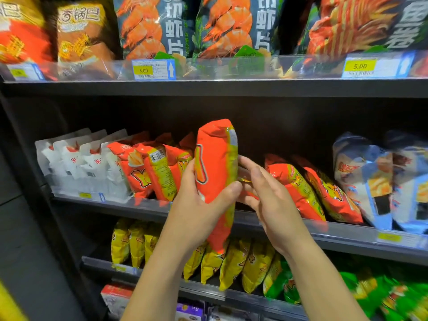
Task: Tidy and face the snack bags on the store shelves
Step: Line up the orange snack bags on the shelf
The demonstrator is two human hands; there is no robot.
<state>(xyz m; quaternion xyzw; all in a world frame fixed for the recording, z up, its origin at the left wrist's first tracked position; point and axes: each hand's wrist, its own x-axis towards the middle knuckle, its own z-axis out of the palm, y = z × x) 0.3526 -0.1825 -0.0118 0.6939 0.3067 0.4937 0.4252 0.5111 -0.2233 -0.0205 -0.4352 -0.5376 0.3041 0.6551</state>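
- I see the left hand (196, 200) with its grip closed round the lower half of the orange bag (215, 158), thumb on the near face and fingers on the left edge.
- The orange bag stands upright in front of the middle shelf (347, 237), between the left row of orange bags (148, 172) and the right row of orange bags (312, 188).
- The right hand (266, 193) has an open grip, with relaxed fingers at the bag's right edge. I cannot tell whether they touch it.
- White bags (76, 163) stand at the shelf's left end.
- Yellow bags (231, 262) fill the shelf below.
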